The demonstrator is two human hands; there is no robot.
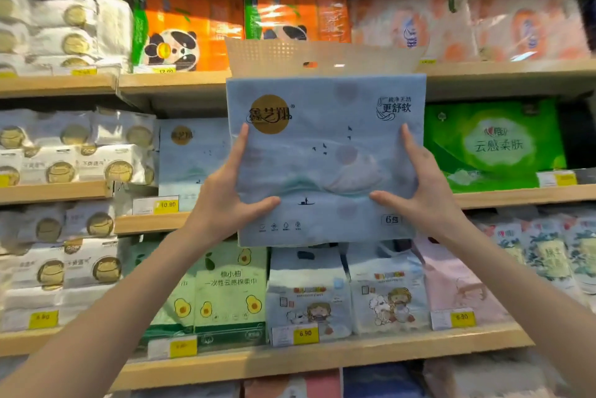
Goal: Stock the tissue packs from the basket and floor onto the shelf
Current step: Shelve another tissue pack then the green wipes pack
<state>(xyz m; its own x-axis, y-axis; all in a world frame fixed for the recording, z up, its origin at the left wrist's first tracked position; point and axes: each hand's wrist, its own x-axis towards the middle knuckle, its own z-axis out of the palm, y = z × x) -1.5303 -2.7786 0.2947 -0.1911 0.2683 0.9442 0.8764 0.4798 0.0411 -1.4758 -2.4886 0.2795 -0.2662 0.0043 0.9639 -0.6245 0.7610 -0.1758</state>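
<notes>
A large pale-blue tissue pack [325,152] with a gold round logo and a white carry handle on top is held upright in front of the middle wooden shelf [516,194]. My left hand [232,191] grips its left edge, thumb on the front. My right hand [419,184] grips its right edge the same way. An identical blue pack [190,155] stands on the shelf just left of it. The held pack covers the shelf space between that one and a green pack [493,146]. No basket or floor is in view.
Wooden shelves full of tissue packs fill the view: orange panda packs [187,30] above, white packs [64,152] at left, avocado-print packs [229,291] and cartoon packs [309,294] below. Yellow price tags line the shelf edges.
</notes>
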